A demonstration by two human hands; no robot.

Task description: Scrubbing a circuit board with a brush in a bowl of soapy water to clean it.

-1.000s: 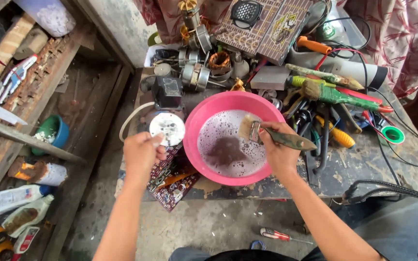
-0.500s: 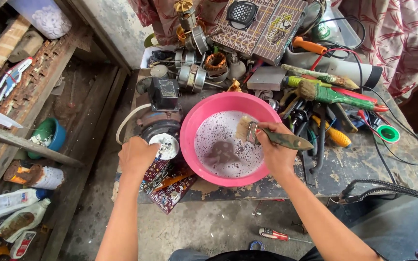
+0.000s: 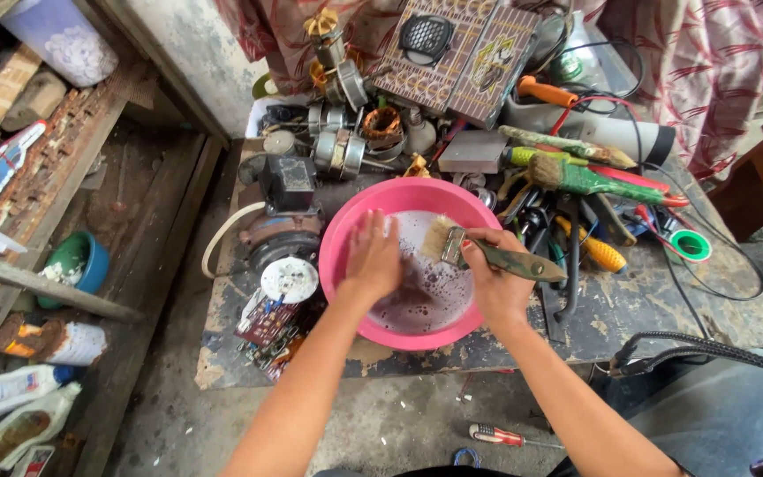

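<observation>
Head cam looking straight down at a really cluttered workbench (image 3: 664,309). Dead centre is a pink plastic basin (image 3: 346,234) with foamy, murky liquid (image 3: 426,296) in it, sitting near the front edge of the bench.

Left hand (image 3: 373,261) is down inside the basin, palm down over the left half, fingers spread flat and relaxed. Whether it's got anything pinned underneath, I can't tell, the hand covers that spot. Right hand (image 3: 496,287) is curled tight around the handle of a worn paintbrush (image 3: 479,252), gripping it just behind the metal ferrule. The pale bristles point left and hang over the liquid, just beside the left hand's fingertips.

Stuff around it: just left of the basin there's a dark rusty motor housing (image 3: 289,190) with a round white disc (image 3: 289,280) in front of it, and a small circuit board (image 3: 267,322) by the bench's front corner. Behind the basin, a pile of metal motor parts and a copper coil (image 3: 381,122). To the right, a second brush with a green handle (image 3: 593,181), a yellow-handled screwdriver (image 3: 593,252) and a green roll of tape (image 3: 689,246). Down on the floor near the person's legs lies another screwdriver (image 3: 501,435), and off to the left a blue bowl (image 3: 77,265) sits among wooden planks.
</observation>
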